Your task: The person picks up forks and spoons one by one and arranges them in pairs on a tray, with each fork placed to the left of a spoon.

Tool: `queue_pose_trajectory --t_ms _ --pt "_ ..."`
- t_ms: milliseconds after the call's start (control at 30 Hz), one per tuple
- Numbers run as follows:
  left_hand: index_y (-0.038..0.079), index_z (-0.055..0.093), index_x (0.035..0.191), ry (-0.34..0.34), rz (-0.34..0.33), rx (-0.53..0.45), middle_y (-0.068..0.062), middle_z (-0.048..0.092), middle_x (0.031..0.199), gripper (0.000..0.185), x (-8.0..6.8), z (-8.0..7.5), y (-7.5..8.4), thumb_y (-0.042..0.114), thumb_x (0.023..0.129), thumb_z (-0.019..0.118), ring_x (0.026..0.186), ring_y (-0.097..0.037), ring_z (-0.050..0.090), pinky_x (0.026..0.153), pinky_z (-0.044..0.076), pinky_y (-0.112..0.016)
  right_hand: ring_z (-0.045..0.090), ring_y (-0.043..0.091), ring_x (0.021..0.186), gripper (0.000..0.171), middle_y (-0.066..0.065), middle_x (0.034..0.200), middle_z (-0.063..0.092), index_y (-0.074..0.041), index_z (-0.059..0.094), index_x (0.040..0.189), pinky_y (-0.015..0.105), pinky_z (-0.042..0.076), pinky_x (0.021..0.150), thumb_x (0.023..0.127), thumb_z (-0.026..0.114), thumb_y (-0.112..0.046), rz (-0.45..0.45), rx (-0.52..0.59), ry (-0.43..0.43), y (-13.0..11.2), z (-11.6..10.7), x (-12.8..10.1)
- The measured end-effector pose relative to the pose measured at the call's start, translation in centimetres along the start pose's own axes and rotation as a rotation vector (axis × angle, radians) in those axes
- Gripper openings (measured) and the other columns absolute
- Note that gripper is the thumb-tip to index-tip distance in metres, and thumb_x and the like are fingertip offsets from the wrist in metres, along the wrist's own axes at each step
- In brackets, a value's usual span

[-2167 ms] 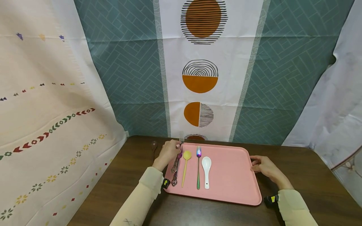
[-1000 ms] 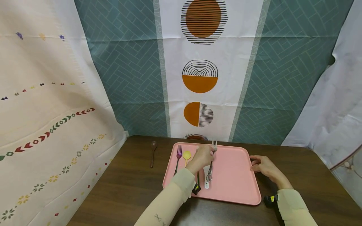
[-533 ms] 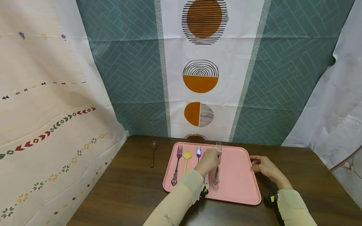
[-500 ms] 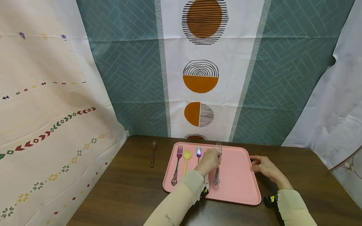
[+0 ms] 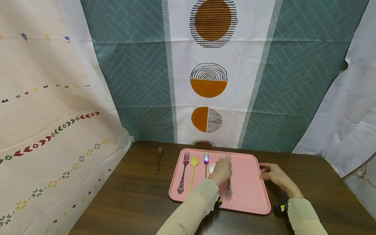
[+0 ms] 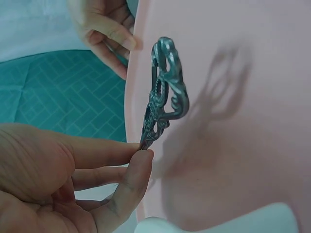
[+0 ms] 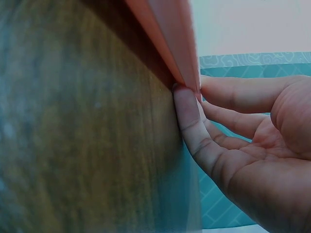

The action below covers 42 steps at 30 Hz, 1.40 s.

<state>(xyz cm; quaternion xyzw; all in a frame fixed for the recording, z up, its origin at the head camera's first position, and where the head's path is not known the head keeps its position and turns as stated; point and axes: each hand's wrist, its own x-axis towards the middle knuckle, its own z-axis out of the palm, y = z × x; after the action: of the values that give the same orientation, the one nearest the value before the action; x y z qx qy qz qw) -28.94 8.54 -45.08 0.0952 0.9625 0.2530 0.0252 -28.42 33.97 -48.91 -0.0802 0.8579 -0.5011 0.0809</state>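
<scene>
now l hand (image 5: 224, 170) w/ fork (image 5: 228, 182)

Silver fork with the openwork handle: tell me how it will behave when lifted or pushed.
The silver fork looks like rigid metal, so it should stay stiff. Its pierced scrollwork handle probably makes it lightish and gives the left hand some grip where the fingers pinch it. Being flat, it would likely slide on the smooth pink tray rather than roll.
</scene>
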Motion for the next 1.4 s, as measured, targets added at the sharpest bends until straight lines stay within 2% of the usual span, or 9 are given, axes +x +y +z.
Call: queue_pose_trajectory --t_ms 267,467,667,1033,1233,1400 --pt "0.009 0.060 0.071 0.018 -0.001 0.068 -0.009 0.067 0.078 0.024 0.2 0.7 0.0 0.000 0.091 0.068 0.068 -0.019 0.064 0.059 0.053 -0.030 0.062 0.024 0.084 0.062 0.018 0.099 0.063 0.024 0.041 0.142 0.029 0.057 0.076 0.089 0.068 0.005 0.005 -0.022 0.012 0.1 -0.1 0.1" --pt "0.007 0.065 0.071 0.036 0.014 0.085 -0.008 0.067 0.076 0.021 0.2 1.1 -0.1 -0.001 0.089 0.069 0.066 -0.018 0.064 0.057 0.052 -0.029 0.063 0.025 0.083 0.061 0.019 0.098 0.063 0.025 0.040 0.141 0.030 0.058 0.075 0.090 0.067 0.006 -0.004 -0.006 0.002 0.0 0.0 0.0" --pt "0.004 0.071 0.081 0.064 0.007 0.101 -0.012 0.071 0.083 0.009 0.1 1.4 0.0 0.000 0.088 0.072 0.072 -0.021 0.069 0.060 0.055 -0.030 0.063 0.026 0.085 0.061 0.018 0.099 0.063 0.024 0.041 0.142 0.031 0.058 0.076 0.089 0.067 0.007 0.006 -0.009 0.005 0.0 0.1 0.1" --pt "0.004 0.071 0.082 0.060 0.001 0.091 -0.012 0.071 0.083 0.010 0.2 1.6 0.0 -0.001 0.090 0.071 0.069 -0.020 0.068 0.058 0.054 -0.030 0.062 0.026 0.085 0.062 0.019 0.099 0.063 0.024 0.042 0.142 0.030 0.058 0.076 0.088 0.068 0.006 0.004 -0.019 0.010 -0.1 -0.1 0.0" --pt "0.004 0.074 0.089 0.042 0.004 0.080 -0.011 0.071 0.084 0.004 0.2 1.5 0.0 0.004 0.092 0.071 0.067 -0.019 0.065 0.058 0.053 -0.031 0.062 0.026 0.086 0.062 0.020 0.101 0.063 0.024 0.042 0.142 0.031 0.058 0.076 0.088 0.068 0.006 0.007 -0.018 0.009 -0.2 -0.1 0.0" --pt "0.006 0.069 0.079 0.037 0.003 0.066 -0.010 0.067 0.078 0.010 0.0 1.2 -0.1 0.002 0.087 0.073 0.063 -0.018 0.061 0.056 0.051 -0.031 0.062 0.027 0.087 0.062 0.020 0.101 0.063 0.024 0.042 0.141 0.031 0.058 0.077 0.088 0.068 0.006 0.006 -0.022 0.008 -0.3 -0.1 -0.1"
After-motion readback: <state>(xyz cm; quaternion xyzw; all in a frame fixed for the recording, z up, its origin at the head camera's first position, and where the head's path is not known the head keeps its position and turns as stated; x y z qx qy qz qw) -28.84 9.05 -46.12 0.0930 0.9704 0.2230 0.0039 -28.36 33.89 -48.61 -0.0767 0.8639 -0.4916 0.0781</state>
